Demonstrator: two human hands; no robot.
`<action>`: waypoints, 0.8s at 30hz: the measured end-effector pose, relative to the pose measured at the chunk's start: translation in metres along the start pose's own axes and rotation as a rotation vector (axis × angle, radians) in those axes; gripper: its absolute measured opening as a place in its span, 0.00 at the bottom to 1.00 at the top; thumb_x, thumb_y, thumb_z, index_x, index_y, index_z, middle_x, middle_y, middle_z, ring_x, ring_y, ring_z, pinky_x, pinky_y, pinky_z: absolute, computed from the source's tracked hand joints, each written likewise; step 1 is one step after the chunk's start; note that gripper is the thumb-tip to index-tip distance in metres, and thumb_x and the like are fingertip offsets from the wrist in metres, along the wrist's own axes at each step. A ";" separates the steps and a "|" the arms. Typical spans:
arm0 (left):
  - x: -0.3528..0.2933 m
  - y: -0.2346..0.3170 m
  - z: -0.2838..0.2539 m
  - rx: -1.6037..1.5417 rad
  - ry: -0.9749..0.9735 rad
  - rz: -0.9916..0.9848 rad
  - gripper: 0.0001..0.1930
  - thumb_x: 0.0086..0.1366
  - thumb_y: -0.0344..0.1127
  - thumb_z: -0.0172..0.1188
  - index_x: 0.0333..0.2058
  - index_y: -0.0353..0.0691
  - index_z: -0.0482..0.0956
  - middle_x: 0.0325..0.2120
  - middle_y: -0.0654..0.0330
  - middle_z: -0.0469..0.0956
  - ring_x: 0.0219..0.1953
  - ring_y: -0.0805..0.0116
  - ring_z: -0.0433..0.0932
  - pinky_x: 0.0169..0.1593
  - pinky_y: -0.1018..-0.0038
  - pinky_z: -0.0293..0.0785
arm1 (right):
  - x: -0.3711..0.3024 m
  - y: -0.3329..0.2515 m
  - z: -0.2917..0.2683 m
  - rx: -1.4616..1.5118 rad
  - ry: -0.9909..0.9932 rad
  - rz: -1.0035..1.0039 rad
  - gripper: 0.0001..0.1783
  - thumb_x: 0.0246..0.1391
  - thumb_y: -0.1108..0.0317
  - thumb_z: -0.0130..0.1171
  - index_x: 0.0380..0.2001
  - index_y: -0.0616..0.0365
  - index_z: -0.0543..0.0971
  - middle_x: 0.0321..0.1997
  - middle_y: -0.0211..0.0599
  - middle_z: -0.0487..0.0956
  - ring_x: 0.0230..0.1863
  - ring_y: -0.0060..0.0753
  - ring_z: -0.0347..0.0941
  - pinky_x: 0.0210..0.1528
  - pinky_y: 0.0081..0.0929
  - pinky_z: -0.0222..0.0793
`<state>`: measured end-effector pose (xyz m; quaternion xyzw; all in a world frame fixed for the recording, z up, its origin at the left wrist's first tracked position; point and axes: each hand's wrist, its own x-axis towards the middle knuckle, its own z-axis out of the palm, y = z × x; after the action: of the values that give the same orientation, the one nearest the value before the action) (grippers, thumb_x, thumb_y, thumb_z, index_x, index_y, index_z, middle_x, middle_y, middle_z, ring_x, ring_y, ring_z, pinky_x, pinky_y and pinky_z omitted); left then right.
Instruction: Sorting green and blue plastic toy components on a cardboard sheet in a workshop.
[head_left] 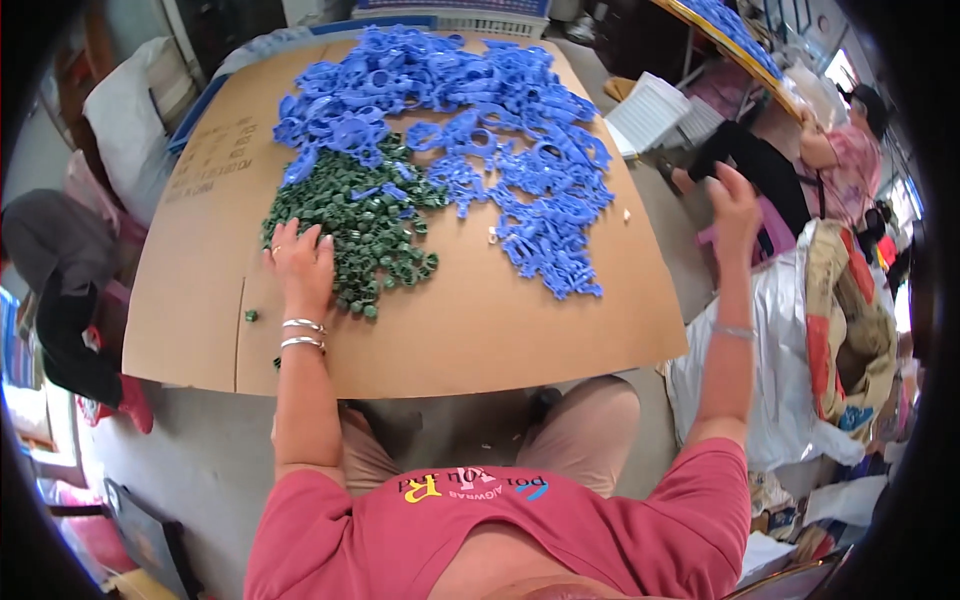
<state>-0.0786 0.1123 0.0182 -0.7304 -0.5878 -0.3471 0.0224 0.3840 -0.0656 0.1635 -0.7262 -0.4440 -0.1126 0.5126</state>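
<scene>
green pieces (350, 215) lie heaped left on a cardboard sheet (200, 290), blue pieces (410, 75) far and right. the left hand (303, 265) rests, fingers spread, on the green. the right hand (735, 212), raised right, half-curls; i cannot tell whether it pinches anything. nearer right, a white sack (775, 375), contents unclear.

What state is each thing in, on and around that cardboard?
Irregular bright-blue plastic pieces: piled and spread, the larger heap.
Small dark-green plastic pieces: loosely heaped, a few blue pieces on top.
Flat brown cardboard sheet: partly covered.
Left hand: fingers spread on the green pieces.
Right hand: raised, fingers bent; contents unclear.
Big white plastic sack: crumpled.
</scene>
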 end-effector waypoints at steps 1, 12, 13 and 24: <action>0.001 -0.001 0.004 -0.026 0.003 -0.006 0.13 0.54 0.41 0.54 0.37 0.44 0.76 0.48 0.54 0.66 0.55 0.54 0.57 0.57 0.51 0.43 | 0.009 -0.003 0.035 0.059 -0.079 -0.009 0.20 0.41 0.69 0.57 0.42 0.59 0.72 0.42 0.37 0.73 0.41 0.31 0.70 0.47 0.23 0.63; -0.001 0.006 0.004 -0.244 -0.026 -0.041 0.11 0.51 0.36 0.57 0.34 0.42 0.76 0.46 0.51 0.67 0.54 0.51 0.59 0.56 0.52 0.46 | 0.057 -0.090 0.318 -0.711 -0.498 -0.680 0.49 0.34 0.62 0.65 0.58 0.23 0.49 0.65 0.34 0.42 0.66 0.49 0.31 0.56 0.67 0.35; -0.001 0.005 0.001 -0.240 -0.013 -0.043 0.11 0.51 0.36 0.57 0.34 0.41 0.76 0.46 0.51 0.68 0.54 0.51 0.59 0.56 0.53 0.46 | 0.061 -0.094 0.333 -0.758 -0.526 -0.696 0.51 0.33 0.61 0.66 0.58 0.21 0.48 0.66 0.33 0.40 0.66 0.49 0.29 0.57 0.68 0.34; -0.006 0.021 -0.006 -0.279 -0.049 0.074 0.11 0.49 0.35 0.59 0.33 0.41 0.76 0.44 0.52 0.68 0.52 0.52 0.61 0.55 0.55 0.48 | 0.099 -0.082 0.387 -0.665 -0.726 -0.643 0.61 0.27 0.72 0.68 0.58 0.19 0.41 0.64 0.34 0.48 0.57 0.46 0.56 0.48 0.49 0.62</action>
<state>-0.0640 0.0978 0.0270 -0.7559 -0.5068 -0.4065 -0.0807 0.2664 0.3202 0.1035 -0.6689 -0.7300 -0.1397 0.0127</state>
